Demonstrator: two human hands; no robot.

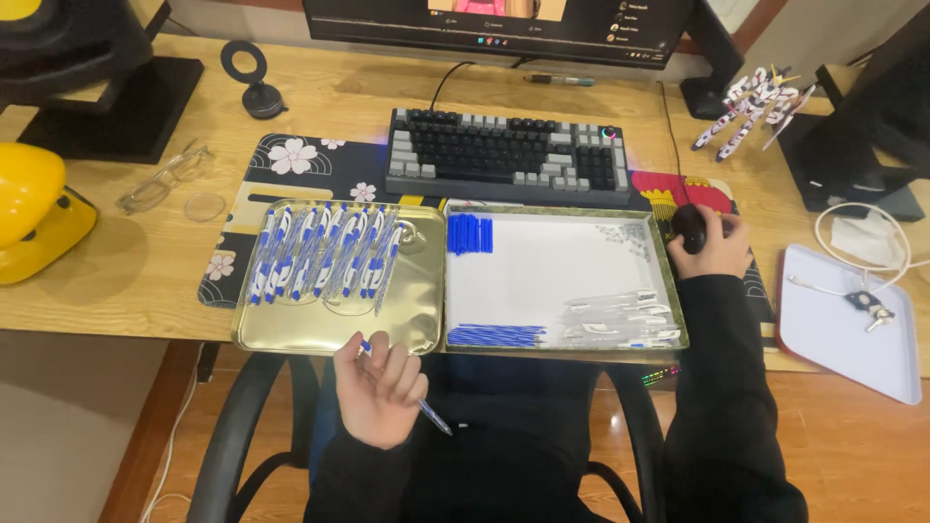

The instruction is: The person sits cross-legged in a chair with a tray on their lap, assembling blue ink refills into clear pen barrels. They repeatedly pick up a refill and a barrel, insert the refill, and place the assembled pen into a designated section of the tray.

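Note:
My left hand (380,389) is below the desk edge, closed around a blue and clear pen (433,416) that points down to the right. Just above it sits a gold metal tray (291,327) with a row of several assembled blue and clear pens (325,254). To its right a second tray with a white floor (552,276) holds blue caps (471,233), blue refills (496,335), clear barrels (620,320) and small springs (625,237). My right hand (715,244) rests on a black computer mouse (689,226) at the right of that tray.
A black and grey keyboard (506,155) lies behind the trays on a flowered desk mat (291,160), below a monitor (504,24). Glasses (160,181) and a yellow object (34,208) are at left. A white tray (843,324) with a cable and a robot figure (751,105) are at right.

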